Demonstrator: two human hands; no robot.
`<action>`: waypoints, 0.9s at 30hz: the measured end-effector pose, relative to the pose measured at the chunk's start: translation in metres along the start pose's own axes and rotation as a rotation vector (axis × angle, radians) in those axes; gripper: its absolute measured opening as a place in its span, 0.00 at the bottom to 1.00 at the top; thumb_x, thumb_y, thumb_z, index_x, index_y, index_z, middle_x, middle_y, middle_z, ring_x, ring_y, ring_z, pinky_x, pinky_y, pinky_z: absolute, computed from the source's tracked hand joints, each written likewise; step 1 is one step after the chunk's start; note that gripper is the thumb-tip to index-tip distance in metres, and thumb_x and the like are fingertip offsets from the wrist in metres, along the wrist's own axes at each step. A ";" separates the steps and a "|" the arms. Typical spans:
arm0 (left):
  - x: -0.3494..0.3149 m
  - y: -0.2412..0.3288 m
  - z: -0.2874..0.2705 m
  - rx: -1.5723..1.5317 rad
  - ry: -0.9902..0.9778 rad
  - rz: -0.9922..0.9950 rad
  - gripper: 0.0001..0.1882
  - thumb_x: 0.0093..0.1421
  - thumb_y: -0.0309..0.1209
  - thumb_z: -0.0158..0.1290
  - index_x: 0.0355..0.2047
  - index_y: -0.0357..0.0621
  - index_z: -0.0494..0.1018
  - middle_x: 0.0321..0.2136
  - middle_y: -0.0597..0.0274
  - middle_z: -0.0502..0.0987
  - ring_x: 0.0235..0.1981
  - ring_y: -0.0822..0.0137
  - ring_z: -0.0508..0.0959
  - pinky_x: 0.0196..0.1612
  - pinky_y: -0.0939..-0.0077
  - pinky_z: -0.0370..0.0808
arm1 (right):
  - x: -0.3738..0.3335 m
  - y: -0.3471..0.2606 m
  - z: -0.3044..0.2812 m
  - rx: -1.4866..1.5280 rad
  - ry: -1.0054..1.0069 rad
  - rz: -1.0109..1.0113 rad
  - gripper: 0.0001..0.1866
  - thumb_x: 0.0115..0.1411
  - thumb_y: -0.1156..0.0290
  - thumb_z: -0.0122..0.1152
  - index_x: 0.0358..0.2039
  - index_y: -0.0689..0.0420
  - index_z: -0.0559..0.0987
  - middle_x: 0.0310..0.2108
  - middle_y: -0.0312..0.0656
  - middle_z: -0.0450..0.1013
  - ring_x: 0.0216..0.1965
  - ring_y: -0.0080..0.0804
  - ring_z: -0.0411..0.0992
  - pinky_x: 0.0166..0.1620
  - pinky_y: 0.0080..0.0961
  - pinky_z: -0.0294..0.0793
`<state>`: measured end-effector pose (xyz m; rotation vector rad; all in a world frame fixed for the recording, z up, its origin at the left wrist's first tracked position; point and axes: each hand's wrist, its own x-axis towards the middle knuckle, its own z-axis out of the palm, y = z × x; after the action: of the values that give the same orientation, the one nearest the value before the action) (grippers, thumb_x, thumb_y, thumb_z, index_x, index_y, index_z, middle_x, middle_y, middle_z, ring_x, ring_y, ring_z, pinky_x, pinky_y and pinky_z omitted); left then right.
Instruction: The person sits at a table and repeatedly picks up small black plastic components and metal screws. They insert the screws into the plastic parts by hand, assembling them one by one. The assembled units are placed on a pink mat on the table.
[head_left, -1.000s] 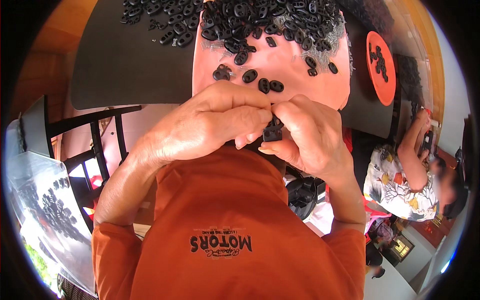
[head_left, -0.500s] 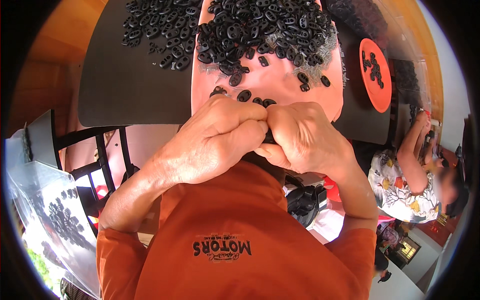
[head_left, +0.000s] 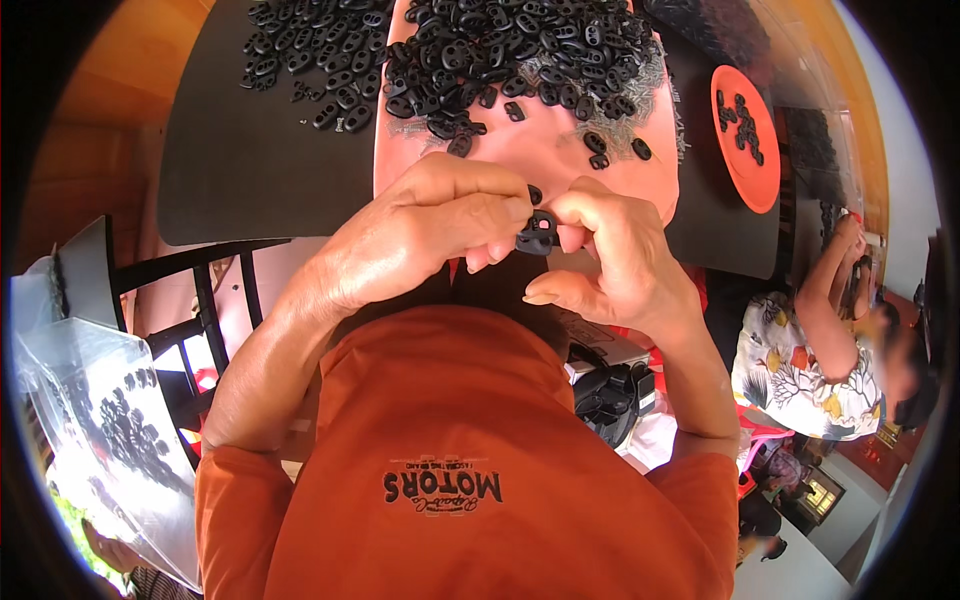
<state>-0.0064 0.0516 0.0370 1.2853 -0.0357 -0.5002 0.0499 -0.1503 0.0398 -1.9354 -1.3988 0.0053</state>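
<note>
A small black cord lock (head_left: pixel 538 234) with a hole in it sits between my two hands, near the table's front edge. My left hand (head_left: pixel 425 235) is closed, pinching the cord lock at its fingertips. My right hand (head_left: pixel 630 255) has its thumb spread away from the curled fingers, and its fingertips are against or very near the cord lock's right side. Just beyond my fingers, another black piece (head_left: pixel 535 193) is partly hidden. A big pile of black cord locks (head_left: pixel 480 50) lies farther back on the pink sheet (head_left: pixel 520 150), with small metal springs (head_left: pixel 650 100) at its right.
More black cord locks (head_left: pixel 325 60) are spread on the dark table (head_left: pixel 240 170) at the left. An orange-red plate (head_left: pixel 745 190) holding small black parts stands at the right. Another person (head_left: pixel 810 370) sits farther right. A black chair (head_left: pixel 205 300) stands at the left.
My hands were pressed together around the cord lock; now they are slightly apart and the cord lock shows. The right thumb has swung away and down. The person at the right has shifted slightly.
</note>
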 end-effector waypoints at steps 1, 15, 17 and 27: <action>0.000 0.001 0.000 0.005 -0.024 0.004 0.13 0.59 0.34 0.46 0.31 0.34 0.72 0.19 0.66 0.69 0.21 0.77 0.67 0.24 0.85 0.61 | -0.001 -0.001 0.000 0.010 0.015 0.000 0.28 0.42 0.59 0.72 0.36 0.63 0.68 0.24 0.43 0.70 0.21 0.40 0.71 0.23 0.28 0.70; -0.022 0.003 0.010 0.429 -0.052 0.318 0.07 0.58 0.21 0.45 0.32 0.31 0.73 0.35 0.48 0.73 0.21 0.71 0.69 0.23 0.82 0.65 | 0.007 -0.024 -0.007 0.076 0.004 -0.103 0.17 0.45 0.72 0.67 0.32 0.61 0.68 0.19 0.41 0.62 0.18 0.39 0.64 0.20 0.29 0.64; -0.025 0.008 0.014 0.346 -0.028 0.218 0.08 0.58 0.23 0.45 0.33 0.31 0.73 0.33 0.51 0.73 0.21 0.72 0.69 0.23 0.83 0.64 | 0.007 -0.028 -0.008 0.091 0.007 -0.102 0.17 0.44 0.74 0.67 0.32 0.61 0.68 0.19 0.41 0.62 0.18 0.39 0.64 0.20 0.28 0.64; -0.015 -0.004 0.023 0.007 0.106 0.212 0.15 0.65 0.36 0.42 0.27 0.38 0.69 0.21 0.68 0.68 0.22 0.79 0.65 0.26 0.85 0.63 | -0.001 -0.026 0.002 0.385 0.202 0.221 0.05 0.58 0.77 0.56 0.34 0.62 0.70 0.21 0.35 0.67 0.20 0.17 0.64 0.22 0.16 0.64</action>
<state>-0.0278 0.0356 0.0436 1.2961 -0.0836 -0.2499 0.0276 -0.1465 0.0524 -1.7026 -0.9660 0.1667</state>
